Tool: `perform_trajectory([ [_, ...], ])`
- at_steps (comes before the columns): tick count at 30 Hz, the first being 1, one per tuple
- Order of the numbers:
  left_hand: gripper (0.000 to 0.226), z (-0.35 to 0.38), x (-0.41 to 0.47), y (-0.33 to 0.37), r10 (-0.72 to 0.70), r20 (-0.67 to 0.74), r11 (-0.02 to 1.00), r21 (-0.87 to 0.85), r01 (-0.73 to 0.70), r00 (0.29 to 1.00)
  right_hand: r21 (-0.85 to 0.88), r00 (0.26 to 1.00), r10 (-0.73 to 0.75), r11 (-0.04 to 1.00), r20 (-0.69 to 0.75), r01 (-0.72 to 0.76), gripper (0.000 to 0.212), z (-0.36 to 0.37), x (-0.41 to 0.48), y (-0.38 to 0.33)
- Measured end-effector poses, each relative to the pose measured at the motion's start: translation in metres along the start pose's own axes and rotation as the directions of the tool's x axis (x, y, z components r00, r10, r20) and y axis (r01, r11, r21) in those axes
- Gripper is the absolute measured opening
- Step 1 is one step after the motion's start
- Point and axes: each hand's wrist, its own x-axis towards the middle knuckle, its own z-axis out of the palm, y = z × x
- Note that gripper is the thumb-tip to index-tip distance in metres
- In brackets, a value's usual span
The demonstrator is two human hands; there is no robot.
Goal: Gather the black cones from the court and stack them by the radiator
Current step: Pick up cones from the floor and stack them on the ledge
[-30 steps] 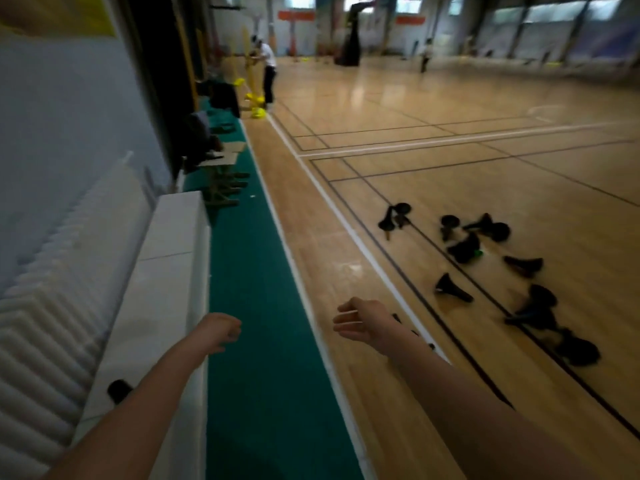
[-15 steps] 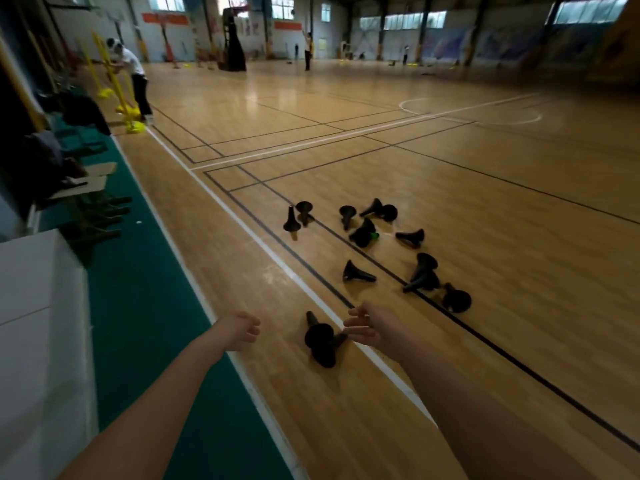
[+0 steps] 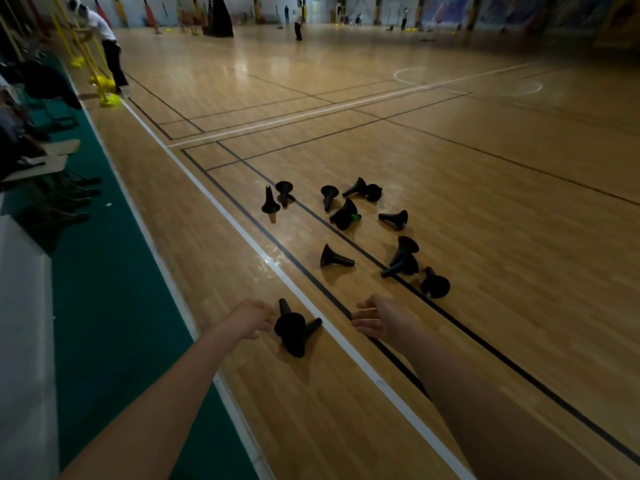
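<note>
Both of my forearms extend forward over the wooden court floor.

1. Left hand: fingers loosely curled and pointing down, holding nothing. The fingertips lie just beside the wide base of the nearest pair of black cones. I cannot tell whether they touch it.
2. Right hand: fingers relaxed and slightly bent, palm turned toward the left, holding nothing. It hovers over the inner black line, apart from every cone.

Cone positions:
- The nearest pair lies on its side, one cone overlapping the other, between my hands. It sits on the near side of the white boundary line, with one narrow tip close to that line.
- One upright cone stands farther out, between the white line and the black line.
- A single tipped cone lies just beyond the inner black line.
- The scattered cones lie on their sides farther right, across and beside the black court lines. One of them shows a small green tip.

Surroundings: a green floor strip runs along the left edge of the court, with a white ledge beside it. Far ahead on the left, a person in a white shirt bends beside the yellow pole bases.
</note>
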Motion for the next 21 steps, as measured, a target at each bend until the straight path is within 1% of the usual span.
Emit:
perform_trajectory([
  [5, 0.030, -0.008, 0.057, 0.009, -0.032, 0.020, 0.999, 0.028, 0.032, 0.999, -0.016, 0.999, 0.041, 0.999, 0.019, -0.041, 0.020, 0.016, 0.053, -0.020],
  [11, 0.030, -0.055, 0.157, 0.037, -0.068, -0.006, 0.996, -0.049, 0.068, 0.998, -0.079, 0.998, 0.066, 0.995, 0.007, -0.065, 0.016, 0.061, 0.143, -0.066],
  [14, 0.030, -0.082, 0.205, 0.050, -0.109, 0.002, 0.991, -0.082, 0.109, 0.994, -0.126, 0.994, 0.105, 0.987, 0.006, -0.103, 0.016, 0.091, 0.184, -0.097],
  [17, 0.029, -0.106, 0.253, 0.060, -0.142, 0.003, 0.986, -0.088, 0.142, 0.990, -0.177, 0.993, 0.116, 0.978, 0.006, -0.113, 0.019, 0.119, 0.229, -0.124],
  [21, 0.028, -0.131, 0.294, 0.071, -0.210, -0.012, 0.975, -0.080, 0.208, 0.978, -0.234, 0.987, 0.157, 0.961, 0.031, -0.146, 0.021, 0.144, 0.269, -0.151],
])
